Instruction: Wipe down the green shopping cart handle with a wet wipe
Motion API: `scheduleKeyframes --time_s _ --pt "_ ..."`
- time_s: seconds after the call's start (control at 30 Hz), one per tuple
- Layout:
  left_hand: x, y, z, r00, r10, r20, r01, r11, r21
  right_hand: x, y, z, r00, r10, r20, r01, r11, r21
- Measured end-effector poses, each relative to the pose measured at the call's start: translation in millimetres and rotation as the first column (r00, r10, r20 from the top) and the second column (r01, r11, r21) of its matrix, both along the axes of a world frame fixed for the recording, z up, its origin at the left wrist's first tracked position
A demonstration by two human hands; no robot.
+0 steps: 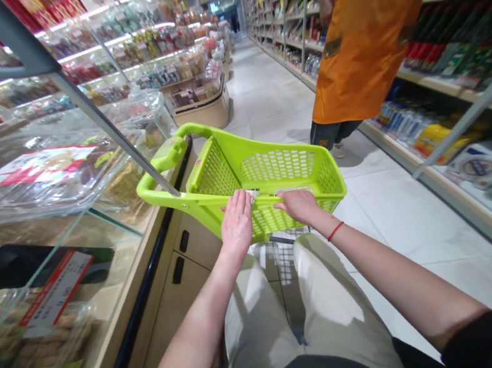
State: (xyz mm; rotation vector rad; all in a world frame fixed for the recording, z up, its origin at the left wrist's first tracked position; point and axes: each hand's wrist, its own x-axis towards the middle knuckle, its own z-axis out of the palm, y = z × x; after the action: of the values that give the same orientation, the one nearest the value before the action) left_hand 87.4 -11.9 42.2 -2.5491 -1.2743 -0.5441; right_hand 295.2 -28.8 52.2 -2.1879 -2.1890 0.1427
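Observation:
A lime-green plastic shopping cart [270,157] with perforated basket walls stands in front of my legs. My left hand [237,218] lies over the near rim of its basket, fingers together. A small white crumpled wipe [252,195] shows at those fingertips; the rest of it is hidden under the hand. Further right on the same rim, my right hand [301,204] is closed around the edge, thumb toward me. No goods are visible inside the basket. The cart's green handle end [151,185] points left, beside the display counter.
Glass display cases [100,197] with packaged food line the left side. A grey handle [2,43] on a metal rod crosses the upper left. A person in an orange apron [357,31] stands ahead right, near stocked shelves [458,64]. A tiled aisle [251,81] runs away between the displays.

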Motion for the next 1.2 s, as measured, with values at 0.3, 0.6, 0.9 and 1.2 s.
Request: scheduleKeyframes --time_s 0.3,0.6,0.9,1.2 --pt "-69 16 45.9 0.98 0.184 0.07 -0.191 0.975 0.116 -1 -1 2.7 1.0 -0.007 -0.007 0.007 1.0 -0.016" --pt "-25 5 19.0 0.975 0.188 0.122 -0.197 0.978 0.068 0 1 -1.1 1.0 0.006 -0.012 -0.006 1.0 0.009" --pt "10 -8 -2.6 0.999 0.033 -0.023 -0.034 0.999 -0.014 0 0 1.4 1.0 0.005 -0.016 -0.005 1.0 0.001" --pt "-70 15 42.8 0.988 0.153 0.012 -0.153 0.98 0.129 0 -1 1.1 1.0 0.0 -0.01 0.0 1.0 0.0"
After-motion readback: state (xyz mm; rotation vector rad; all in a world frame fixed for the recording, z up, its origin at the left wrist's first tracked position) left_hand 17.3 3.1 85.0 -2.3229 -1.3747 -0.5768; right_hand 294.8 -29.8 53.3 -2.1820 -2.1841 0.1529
